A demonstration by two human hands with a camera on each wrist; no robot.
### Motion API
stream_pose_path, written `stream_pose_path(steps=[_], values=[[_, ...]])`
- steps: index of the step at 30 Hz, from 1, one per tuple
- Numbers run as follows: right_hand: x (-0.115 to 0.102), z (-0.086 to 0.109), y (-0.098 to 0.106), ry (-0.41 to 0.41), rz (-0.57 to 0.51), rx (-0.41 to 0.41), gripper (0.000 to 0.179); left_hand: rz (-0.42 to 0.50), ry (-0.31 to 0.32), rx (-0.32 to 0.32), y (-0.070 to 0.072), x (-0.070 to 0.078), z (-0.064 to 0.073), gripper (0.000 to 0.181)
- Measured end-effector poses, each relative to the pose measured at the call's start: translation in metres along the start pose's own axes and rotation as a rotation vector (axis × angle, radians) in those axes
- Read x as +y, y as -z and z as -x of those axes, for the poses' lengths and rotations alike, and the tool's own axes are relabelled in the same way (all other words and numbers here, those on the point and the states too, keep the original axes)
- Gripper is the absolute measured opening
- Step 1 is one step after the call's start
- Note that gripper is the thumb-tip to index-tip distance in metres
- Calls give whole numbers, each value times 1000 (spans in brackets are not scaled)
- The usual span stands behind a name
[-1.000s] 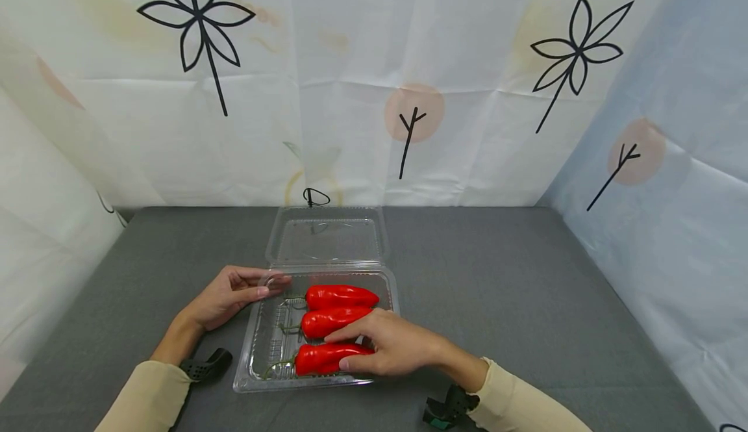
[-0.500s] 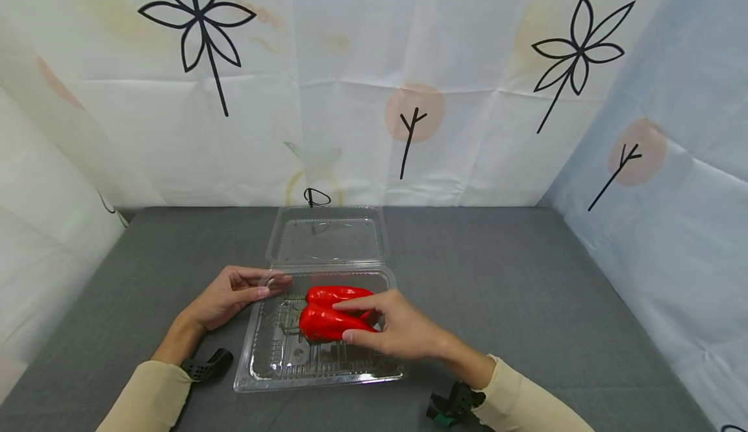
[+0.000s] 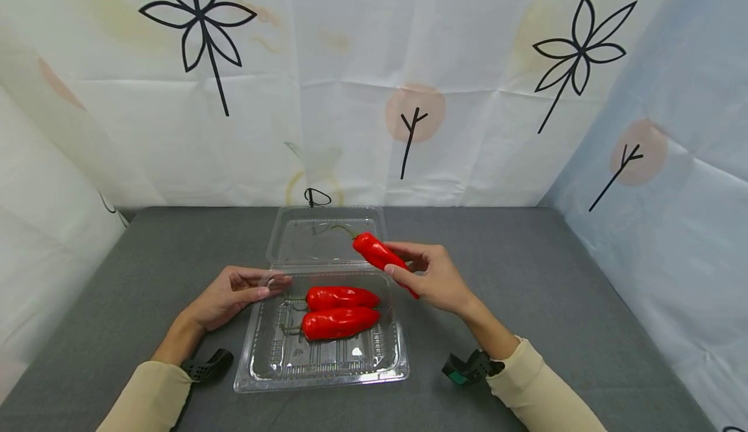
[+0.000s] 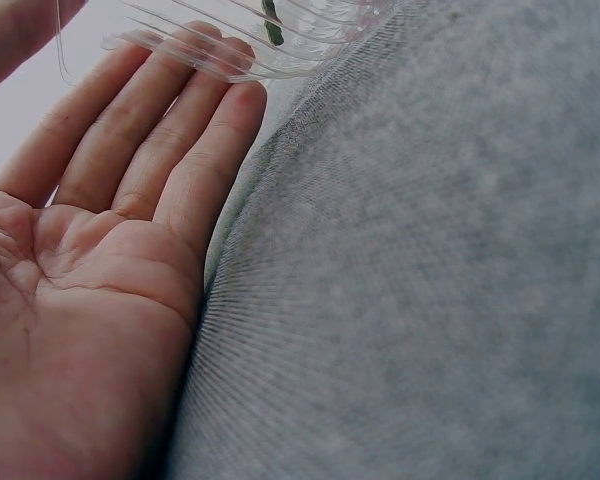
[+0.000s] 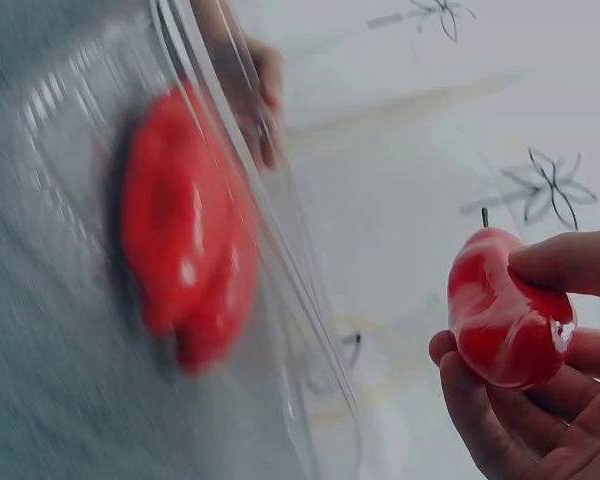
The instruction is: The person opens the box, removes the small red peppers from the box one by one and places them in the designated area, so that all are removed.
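My right hand (image 3: 435,279) pinches a long red pepper (image 3: 374,251) between thumb and fingers, raised above the container's back right corner. Its green stem points up and left. In the right wrist view the same pepper (image 5: 495,320) shows end-on. Two more red peppers, a back one (image 3: 341,297) and a front one (image 3: 340,323), lie side by side in the clear plastic container (image 3: 245,360). At the container's back left corner rests my left hand (image 3: 230,297). The left wrist view shows its fingers (image 4: 130,140) nearly straight, tips touching the ribbed plastic.
The container's clear hinged lid (image 3: 327,240) lies folded back behind it. Grey cloth (image 3: 491,302) covers the table. A printed white curtain (image 3: 350,49) hangs along the back and sides. Both forearms wear black wrist straps (image 3: 207,365).
My right hand lifts a pepper out of the container, moving up and back to the right. Half a second ago it was over the remaining two. The left hand stays put.
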State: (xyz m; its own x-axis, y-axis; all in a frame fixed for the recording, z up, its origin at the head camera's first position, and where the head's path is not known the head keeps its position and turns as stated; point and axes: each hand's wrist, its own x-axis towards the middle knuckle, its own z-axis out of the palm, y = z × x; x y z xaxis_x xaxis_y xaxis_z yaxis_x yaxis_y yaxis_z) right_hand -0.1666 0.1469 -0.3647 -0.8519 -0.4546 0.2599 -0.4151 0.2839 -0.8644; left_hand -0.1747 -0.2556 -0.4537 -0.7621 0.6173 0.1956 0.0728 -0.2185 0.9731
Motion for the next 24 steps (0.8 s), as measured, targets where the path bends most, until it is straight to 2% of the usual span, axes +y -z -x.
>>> stream_pose_path(steps=[6,13,24], values=[[18,-7,19,-33,31,146,41,2,10,7,0,0,0,37],[45,-13,28,-146,62,297,43,6,4,0,-1,0,0,37],[85,-14,35,-307,168,447,44,4,14,9,-1,1,0,38]])
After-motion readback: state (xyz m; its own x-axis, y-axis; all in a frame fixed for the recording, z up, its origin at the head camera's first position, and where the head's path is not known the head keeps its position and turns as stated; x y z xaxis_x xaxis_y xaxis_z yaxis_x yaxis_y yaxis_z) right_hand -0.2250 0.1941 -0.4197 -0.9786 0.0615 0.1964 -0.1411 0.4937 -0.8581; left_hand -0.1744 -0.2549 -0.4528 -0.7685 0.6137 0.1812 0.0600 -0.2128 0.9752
